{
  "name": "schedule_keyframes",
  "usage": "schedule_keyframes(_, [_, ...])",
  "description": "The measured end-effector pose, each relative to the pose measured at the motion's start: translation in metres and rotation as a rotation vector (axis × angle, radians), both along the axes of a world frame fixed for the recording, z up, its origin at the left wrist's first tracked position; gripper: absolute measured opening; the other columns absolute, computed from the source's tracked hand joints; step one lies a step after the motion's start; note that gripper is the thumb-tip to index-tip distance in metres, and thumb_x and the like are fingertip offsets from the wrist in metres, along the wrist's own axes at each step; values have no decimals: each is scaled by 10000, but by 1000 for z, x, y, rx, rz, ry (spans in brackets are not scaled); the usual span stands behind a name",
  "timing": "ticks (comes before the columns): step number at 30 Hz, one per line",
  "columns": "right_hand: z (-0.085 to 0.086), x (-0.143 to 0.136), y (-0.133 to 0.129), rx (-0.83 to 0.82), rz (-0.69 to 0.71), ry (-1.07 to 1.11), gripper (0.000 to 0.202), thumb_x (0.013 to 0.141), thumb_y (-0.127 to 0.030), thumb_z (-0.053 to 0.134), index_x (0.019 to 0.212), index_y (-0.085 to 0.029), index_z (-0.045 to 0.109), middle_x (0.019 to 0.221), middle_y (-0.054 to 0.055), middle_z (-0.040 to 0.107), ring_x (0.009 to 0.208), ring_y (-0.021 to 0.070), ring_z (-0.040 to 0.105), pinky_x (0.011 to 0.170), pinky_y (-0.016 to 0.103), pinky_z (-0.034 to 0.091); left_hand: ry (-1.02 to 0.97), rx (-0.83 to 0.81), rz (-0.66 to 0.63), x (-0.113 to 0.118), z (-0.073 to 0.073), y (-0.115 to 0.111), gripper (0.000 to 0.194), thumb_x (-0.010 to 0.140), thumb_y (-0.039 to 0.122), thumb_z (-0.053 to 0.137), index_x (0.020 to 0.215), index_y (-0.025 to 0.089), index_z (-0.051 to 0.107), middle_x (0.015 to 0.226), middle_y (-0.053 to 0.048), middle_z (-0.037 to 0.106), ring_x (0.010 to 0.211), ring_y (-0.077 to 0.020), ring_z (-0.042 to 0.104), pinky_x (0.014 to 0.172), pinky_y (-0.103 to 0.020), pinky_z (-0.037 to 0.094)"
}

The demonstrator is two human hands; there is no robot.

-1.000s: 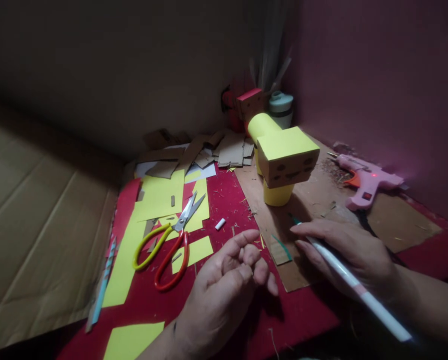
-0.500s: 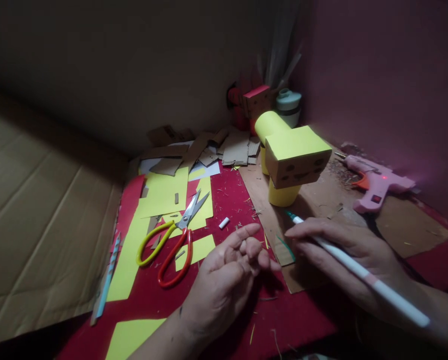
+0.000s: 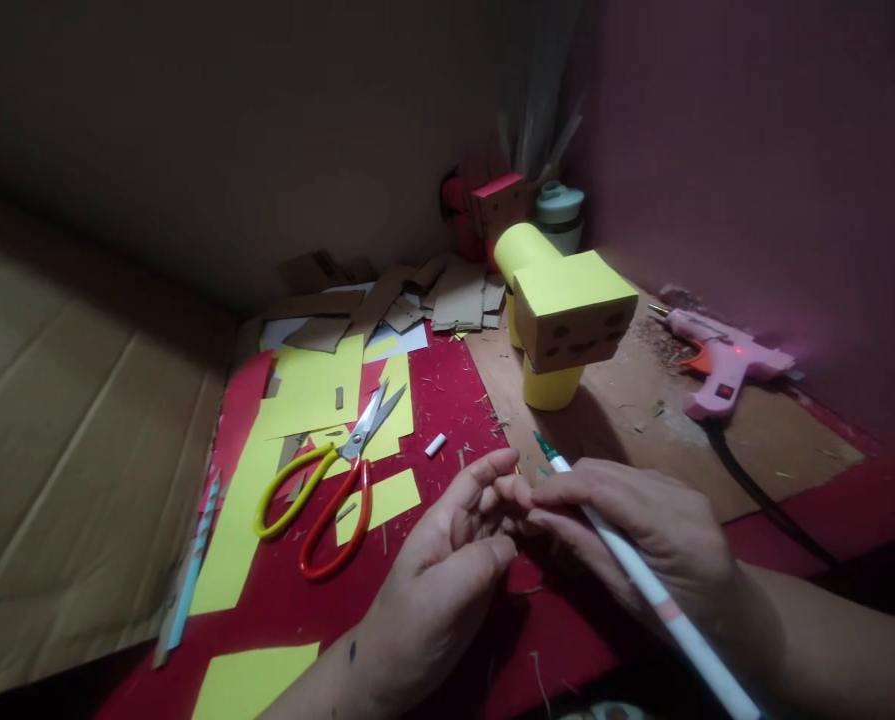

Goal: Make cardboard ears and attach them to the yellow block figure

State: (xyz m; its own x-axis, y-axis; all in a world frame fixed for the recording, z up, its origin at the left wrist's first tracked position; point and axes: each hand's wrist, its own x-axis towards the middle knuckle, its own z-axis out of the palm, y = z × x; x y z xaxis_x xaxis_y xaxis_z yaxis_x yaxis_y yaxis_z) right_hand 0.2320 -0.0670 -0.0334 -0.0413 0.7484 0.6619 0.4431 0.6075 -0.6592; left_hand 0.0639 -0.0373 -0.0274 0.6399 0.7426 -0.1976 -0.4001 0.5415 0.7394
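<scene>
My right hand [image 3: 649,540] grips a white felt-tip marker [image 3: 627,560], its green tip uncapped and pointing up and left. My left hand [image 3: 454,550] lies palm up with fingers loosely curled and apart; nothing shows in it. Its fingertips are close to or touching my right fingers. Just beyond the marker tip stands a yellow paper animal figure [image 3: 574,285], with a tube body and a boxy cardboard head bearing a drawn face. Left of my left hand, scissors [image 3: 356,440] with yellow and red handles lie spread.
A pink glue gun [image 3: 732,360] rests on a cardboard sheet [image 3: 784,450] at right. Behind are a red figure [image 3: 498,205], a pale jar [image 3: 559,205] and cardboard scraps [image 3: 458,295]. Yellow paper [image 3: 316,380], a small white cylinder [image 3: 436,444] and a striped pencil [image 3: 192,570] lie leftward.
My right hand has moved left with the marker, bringing its fingers up to my left hand. The whole view has shifted slightly, so things on the table appear farther left.
</scene>
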Motion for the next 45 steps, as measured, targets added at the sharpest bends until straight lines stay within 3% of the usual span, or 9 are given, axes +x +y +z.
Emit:
schedule_keyframes(11, [7,4,-3,-49,-6,-32,132,830,-75,554,809,-195,606,556,-19,616,485,108,603,441,196,478,1,150,-30,-1,2,-4,556,780,-10,510,1264,263,506,1098,-30,573,1093,-157,498,992,-280,358])
schedule_keyframes(18, [7,9,-4,29,-104,-89,124,805,-72,588,842,-190,600,627,-12,634,489,105,562,465,219,448,-7,184,-76,-4,2,-5,601,809,16,534,1322,312,436,1216,-25,536,1187,-180,441,954,-267,390])
schedule_keyframes(23, [6,8,-5,65,-84,-186,99,831,-98,562,788,-182,590,567,-29,571,464,91,503,464,219,410,-16,194,-49,-2,5,-7,567,820,37,528,1314,298,432,1179,-42,539,1122,-190,480,912,-297,413])
schedule_keyframes(29, [4,8,-7,80,-85,-203,102,845,-109,549,798,-193,582,566,-26,574,476,98,504,482,217,423,24,129,85,1,7,1,546,778,61,581,1272,256,456,1075,-42,543,975,-167,532,840,-283,448])
schedule_keyframes(32, [0,7,-7,70,-133,-161,111,828,-83,567,863,-182,605,635,0,628,539,114,555,536,234,459,-3,93,83,1,8,3,513,775,48,566,1250,220,479,1010,-44,547,902,-152,537,799,-262,460])
schedule_keyframes(38, [-4,5,-8,86,-55,-116,199,784,-28,566,930,-150,625,604,5,578,525,115,512,478,235,426,-22,65,62,0,8,3,472,789,49,564,1231,204,506,971,-42,535,901,-151,535,809,-261,463])
schedule_keyframes(42, [-1,4,-6,34,-42,-112,136,795,-44,562,809,-174,601,558,-8,543,493,112,482,459,238,413,37,99,60,-1,6,4,491,773,82,628,1232,210,511,939,-27,519,927,-146,513,821,-247,441])
schedule_keyframes(45, [3,7,-6,48,-45,-84,117,807,-69,590,840,-179,616,599,-3,598,517,113,523,493,239,448,225,223,60,-3,5,2,461,779,126,652,1201,257,520,849,10,475,800,-122,506,704,-236,442])
